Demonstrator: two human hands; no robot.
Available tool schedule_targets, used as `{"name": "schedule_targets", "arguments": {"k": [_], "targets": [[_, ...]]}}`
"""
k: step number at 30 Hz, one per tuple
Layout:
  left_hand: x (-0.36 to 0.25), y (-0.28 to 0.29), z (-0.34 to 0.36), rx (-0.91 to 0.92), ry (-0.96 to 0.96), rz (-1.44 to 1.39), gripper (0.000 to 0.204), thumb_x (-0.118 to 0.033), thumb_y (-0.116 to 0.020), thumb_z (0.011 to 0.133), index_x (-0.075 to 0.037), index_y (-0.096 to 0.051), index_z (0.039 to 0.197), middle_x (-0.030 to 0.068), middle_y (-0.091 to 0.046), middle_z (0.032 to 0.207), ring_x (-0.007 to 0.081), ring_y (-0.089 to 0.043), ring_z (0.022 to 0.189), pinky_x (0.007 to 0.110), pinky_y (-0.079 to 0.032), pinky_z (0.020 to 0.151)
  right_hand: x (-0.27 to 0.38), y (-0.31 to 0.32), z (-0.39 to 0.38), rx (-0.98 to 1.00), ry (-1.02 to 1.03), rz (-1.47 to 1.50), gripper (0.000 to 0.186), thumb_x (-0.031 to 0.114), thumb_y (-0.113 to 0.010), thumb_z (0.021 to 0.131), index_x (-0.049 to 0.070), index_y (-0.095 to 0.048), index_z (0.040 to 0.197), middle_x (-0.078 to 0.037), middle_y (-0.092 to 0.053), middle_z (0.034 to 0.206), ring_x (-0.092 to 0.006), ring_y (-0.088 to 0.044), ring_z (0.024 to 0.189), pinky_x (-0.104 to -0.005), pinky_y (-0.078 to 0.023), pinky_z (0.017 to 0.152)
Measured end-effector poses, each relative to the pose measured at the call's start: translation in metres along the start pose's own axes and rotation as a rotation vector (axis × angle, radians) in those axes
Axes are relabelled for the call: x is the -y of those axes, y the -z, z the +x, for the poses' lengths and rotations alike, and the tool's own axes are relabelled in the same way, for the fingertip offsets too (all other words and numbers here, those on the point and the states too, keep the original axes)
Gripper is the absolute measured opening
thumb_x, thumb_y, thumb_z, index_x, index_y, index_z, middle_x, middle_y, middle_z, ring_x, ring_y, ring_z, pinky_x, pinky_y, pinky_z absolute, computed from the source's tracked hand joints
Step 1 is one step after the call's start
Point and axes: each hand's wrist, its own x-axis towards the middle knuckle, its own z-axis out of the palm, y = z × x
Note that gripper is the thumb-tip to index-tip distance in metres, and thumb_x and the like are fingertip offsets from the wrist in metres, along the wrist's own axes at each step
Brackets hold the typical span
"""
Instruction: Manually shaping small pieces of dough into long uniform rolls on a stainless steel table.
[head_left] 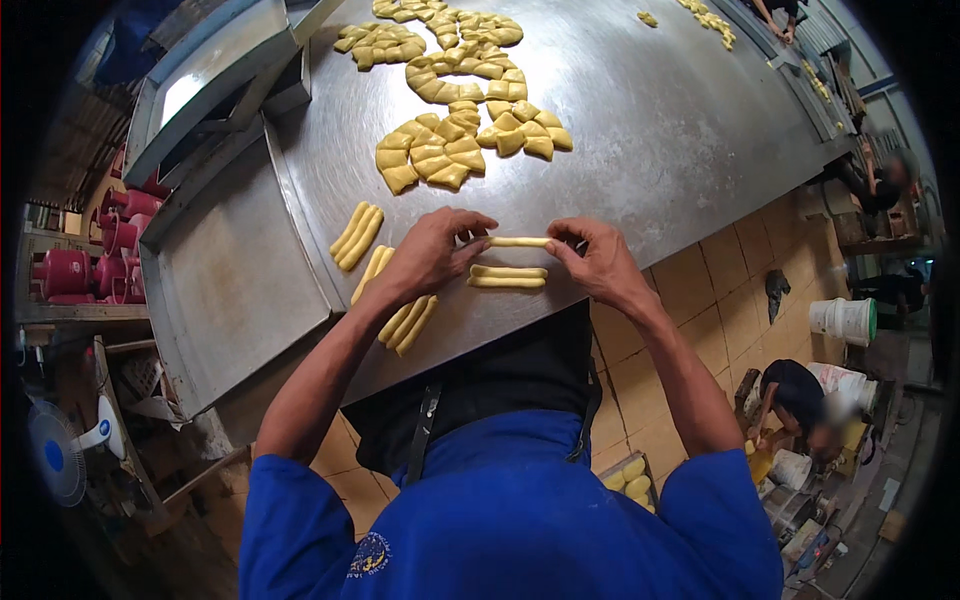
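Between my two hands stretches a thin yellow dough strip (518, 242), just above the steel table. My left hand (440, 245) pinches its left end. At the right end, my right hand (592, 255) closes thumb and fingers on it. Right below lies a pair of dough strips (508, 277), side by side. Left of my left hand rests a group of dough strips (356, 236). Another group (371, 272) is partly hidden by my left forearm, and more dough strips (408, 324) lie to the right of that forearm.
Many yellow dough pieces (440, 150) cover the far middle of the steel table (650, 130). Empty-looking metal trays (235, 270) stand at the left. A fan (60, 450) is at lower left. White buckets (842, 320) and a crouching person (795, 400) are on the right.
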Motion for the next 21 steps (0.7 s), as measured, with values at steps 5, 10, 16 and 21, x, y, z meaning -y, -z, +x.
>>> {"name": "schedule_targets", "arguments": {"k": [5, 10, 16, 21], "targets": [[0.016, -0.014, -0.01, 0.087, -0.013, -0.026, 0.026, -0.012, -0.07, 0.096, -0.002, -0.077, 0.119, 0.0192, -0.075, 0.104, 0.0341, -0.07, 0.096, 0.044, -0.056, 0.089, -0.005, -0.01, -0.008, 0.106, -0.013, -0.079, 0.02, 0.012, -0.07, 0.097, 0.0, -0.075, 0.112, -0.019, -0.073, 0.102, -0.0327, -0.07, 0.091, -0.0379, -0.055, 0.084], [0.008, -0.014, -0.02, 0.256, -0.092, 0.249, 0.035, -0.017, -0.069, 0.097, -0.004, -0.073, 0.13, 0.0192, -0.067, 0.131, 0.036, -0.06, 0.127, 0.048, -0.048, 0.106, -0.019, -0.018, -0.016, 0.116, 0.084, -0.18, 0.017, 0.008, -0.065, 0.098, -0.001, -0.073, 0.11, -0.019, -0.071, 0.102, -0.0392, -0.069, 0.095, -0.0419, -0.055, 0.086], [0.036, -0.043, -0.058, -0.04, -0.397, 0.667, 0.078, -0.026, -0.078, 0.092, -0.006, -0.043, 0.159, 0.0176, -0.054, 0.149, 0.0368, -0.051, 0.135, 0.048, -0.043, 0.115, -0.01, -0.025, -0.044, 0.055, 0.407, -0.408, 0.032, 0.0, -0.059, 0.097, -0.001, -0.06, 0.129, -0.024, -0.064, 0.12, -0.0441, -0.062, 0.113, -0.0486, -0.053, 0.094], [0.02, -0.024, -0.031, 0.038, -0.267, 0.414, 0.063, -0.031, -0.082, 0.086, -0.005, -0.062, 0.14, 0.0161, -0.062, 0.133, 0.0349, -0.056, 0.125, 0.046, -0.046, 0.105, 0.0, -0.023, -0.036, 0.05, 0.333, -0.386, 0.048, 0.006, -0.068, 0.095, -0.003, -0.05, 0.138, -0.026, -0.063, 0.123, -0.0443, -0.059, 0.119, -0.0503, -0.05, 0.101]]}}
